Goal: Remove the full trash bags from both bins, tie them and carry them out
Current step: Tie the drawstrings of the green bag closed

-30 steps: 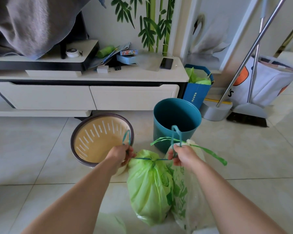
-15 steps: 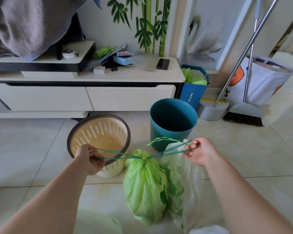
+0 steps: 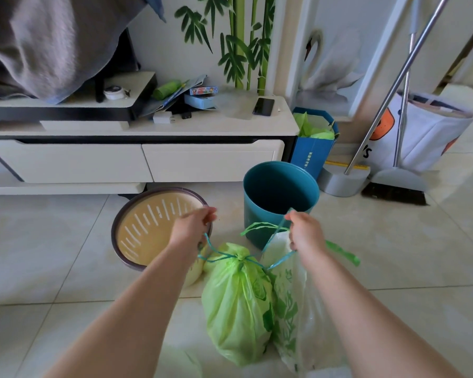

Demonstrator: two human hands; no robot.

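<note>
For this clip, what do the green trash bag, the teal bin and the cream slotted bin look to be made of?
Green trash bag: thin translucent plastic film, going by its creases and soft sheen. Teal bin: likely moulded plastic with a smooth matte finish and an even rolled rim. Cream slotted bin: probably plastic too, with cut slots in a cream wall and a dark glossy rim.

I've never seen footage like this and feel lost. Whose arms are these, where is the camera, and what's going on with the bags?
There is no machine: a person wears a wide-angle camera on the head, looking down at their own bare arms. The left hand and right hand each grip an end of the teal drawstring of the full light-green trash bag, pulling its neck shut. A clear bag with green print leans beside it on the tiled floor. Behind stand the empty teal round bin and the beige slotted bin with dark rim.
</note>
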